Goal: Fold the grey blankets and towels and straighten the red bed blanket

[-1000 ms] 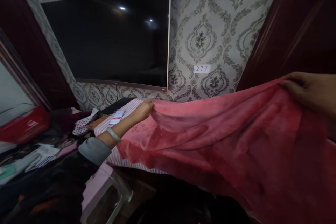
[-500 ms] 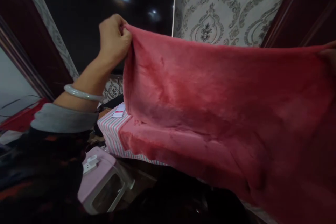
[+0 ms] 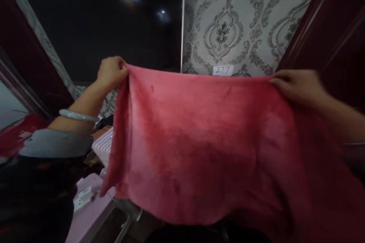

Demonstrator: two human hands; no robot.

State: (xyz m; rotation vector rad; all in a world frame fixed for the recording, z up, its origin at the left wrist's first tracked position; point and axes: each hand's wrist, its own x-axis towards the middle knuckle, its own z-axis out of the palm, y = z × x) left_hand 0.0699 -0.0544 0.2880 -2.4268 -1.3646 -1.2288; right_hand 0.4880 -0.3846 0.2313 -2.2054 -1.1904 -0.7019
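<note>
A large red fleece blanket (image 3: 199, 144) hangs spread out in front of me, its top edge stretched level between my two hands. My left hand (image 3: 110, 72), with a pale bangle on the wrist, pinches the top left corner. My right hand (image 3: 296, 87) grips the top edge at the right. The blanket's lower part drapes down and hides most of what lies behind it.
A big dark TV screen (image 3: 108, 26) hangs on the patterned wallpaper, with a small label reading 277 (image 3: 222, 70) beside it. A striped cloth (image 3: 102, 146) shows left of the blanket, a pink stool (image 3: 91, 212) below it, and a red bag (image 3: 17, 136) at far left.
The blanket went from lying stretched low over the striped surface to being lifted and held up flat. My left hand rose, then dropped a little; my right hand came inward into view.
</note>
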